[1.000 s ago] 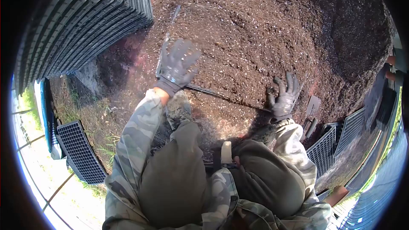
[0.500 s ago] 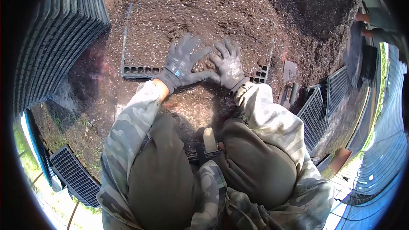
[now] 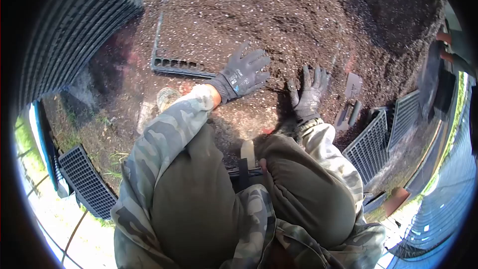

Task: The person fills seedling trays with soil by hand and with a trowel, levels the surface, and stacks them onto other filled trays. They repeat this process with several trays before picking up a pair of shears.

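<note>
My left hand point(image 3: 245, 69), in a dark grey work glove, lies palm down with its fingers spread on the potting soil point(image 3: 279, 25). It is over the near part of a black seedling tray point(image 3: 186, 71), just right of the cells that show. Soil covers most of this tray; only its left edge and a row of near-left cells are plain. My right hand point(image 3: 309, 92), gloved alike and dusty with soil, rests with fingers outstretched near the tray's near right corner, which is hidden under soil and hand. Neither hand holds anything.
A tall stack of black trays point(image 3: 84, 30) stands at left. Right of my right hand lie a flat metal blade point(image 3: 353, 85) and a trowel point(image 3: 348, 115). More cell trays point(image 3: 368, 147) lean at right, another tray point(image 3: 87, 182) at lower left. Another person's hand point(image 3: 444, 45) shows at far right.
My hands, close together before, have moved apart: the right one went right and toward me, the left one slightly right over the soil. The view has shifted a little.
</note>
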`<action>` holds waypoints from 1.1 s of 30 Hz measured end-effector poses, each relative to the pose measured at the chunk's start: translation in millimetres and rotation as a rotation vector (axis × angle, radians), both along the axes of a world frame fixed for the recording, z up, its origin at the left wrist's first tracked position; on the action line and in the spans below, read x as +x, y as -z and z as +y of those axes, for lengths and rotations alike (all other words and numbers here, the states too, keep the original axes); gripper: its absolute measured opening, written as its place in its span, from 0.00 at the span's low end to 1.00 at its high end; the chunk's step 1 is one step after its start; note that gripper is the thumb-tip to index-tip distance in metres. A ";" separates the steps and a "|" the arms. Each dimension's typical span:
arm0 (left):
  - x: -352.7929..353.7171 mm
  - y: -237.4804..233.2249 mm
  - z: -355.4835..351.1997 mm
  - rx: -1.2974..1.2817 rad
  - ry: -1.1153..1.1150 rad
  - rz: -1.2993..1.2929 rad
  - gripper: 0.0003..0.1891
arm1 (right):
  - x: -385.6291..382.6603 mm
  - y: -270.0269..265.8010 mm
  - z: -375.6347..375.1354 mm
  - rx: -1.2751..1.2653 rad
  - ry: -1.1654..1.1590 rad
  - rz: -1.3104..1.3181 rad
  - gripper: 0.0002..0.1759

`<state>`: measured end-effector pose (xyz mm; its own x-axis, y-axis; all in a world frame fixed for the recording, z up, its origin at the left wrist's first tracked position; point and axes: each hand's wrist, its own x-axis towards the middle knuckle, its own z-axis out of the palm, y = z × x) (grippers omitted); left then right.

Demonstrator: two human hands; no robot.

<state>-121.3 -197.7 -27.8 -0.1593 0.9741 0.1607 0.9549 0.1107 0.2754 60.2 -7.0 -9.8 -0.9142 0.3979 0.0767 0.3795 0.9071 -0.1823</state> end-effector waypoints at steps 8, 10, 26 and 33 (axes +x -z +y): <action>-67.6 -9.3 -130.8 0.115 -0.526 0.069 0.09 | -28.2 21.7 -14.8 -0.035 -0.161 0.114 0.28; -85.5 -1.1 -154.8 0.113 -0.644 0.047 0.15 | -33.7 19.2 -19.9 -0.036 -0.166 0.094 0.28; -50.8 -7.1 -106.4 0.075 -0.642 0.034 0.20 | -28.2 14.1 0.9 0.051 -0.175 -0.039 0.23; -62.2 -4.9 -125.7 -0.145 -0.766 0.154 0.28 | 28.7 38.1 47.1 -0.109 0.432 0.028 0.28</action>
